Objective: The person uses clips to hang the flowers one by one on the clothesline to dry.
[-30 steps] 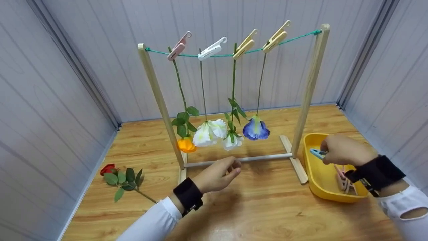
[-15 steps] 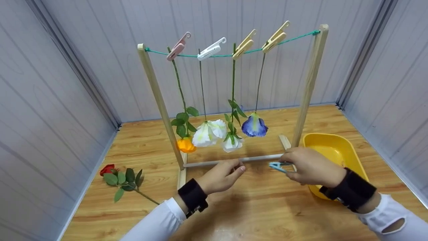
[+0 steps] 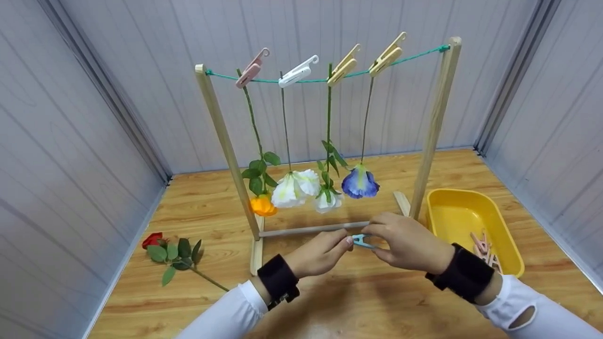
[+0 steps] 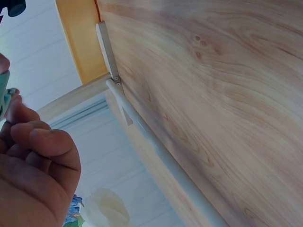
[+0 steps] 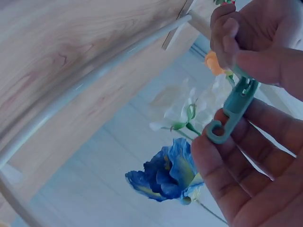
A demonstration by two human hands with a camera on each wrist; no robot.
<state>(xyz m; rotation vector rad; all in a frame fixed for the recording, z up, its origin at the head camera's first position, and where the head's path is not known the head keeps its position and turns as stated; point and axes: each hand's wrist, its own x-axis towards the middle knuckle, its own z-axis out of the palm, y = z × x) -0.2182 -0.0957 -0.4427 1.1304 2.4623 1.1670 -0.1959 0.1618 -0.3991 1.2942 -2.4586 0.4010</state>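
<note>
A light-blue clothespin (image 3: 362, 240) is held level between my hands in front of the rack's lower bar. My right hand (image 3: 407, 242) pinches it between thumb and fingers; the right wrist view shows the clothespin's hooked end (image 5: 218, 132) against the fingertips. My left hand (image 3: 318, 254) has its thumb and forefinger at the other end, pinching the tip, partly hidden. Above hang an orange flower (image 3: 263, 205), a white flower (image 3: 295, 188), a white rose-like flower (image 3: 328, 200) and a blue-purple flower (image 3: 360, 182), stems up, clipped on a green cord (image 3: 320, 81).
A red rose (image 3: 153, 240) lies on the wooden table at left. The yellow tray (image 3: 464, 195) at right holds pink clothespins (image 3: 485, 249). Wooden posts (image 3: 435, 122) hold the cord, and a pale bar (image 3: 306, 230) joins the rack's feet.
My right hand has lifted the blue clothespin from over the yellow tray and carried it left to my left hand. The left hand has shifted slightly right, its fingertips now meeting the clothespin.
</note>
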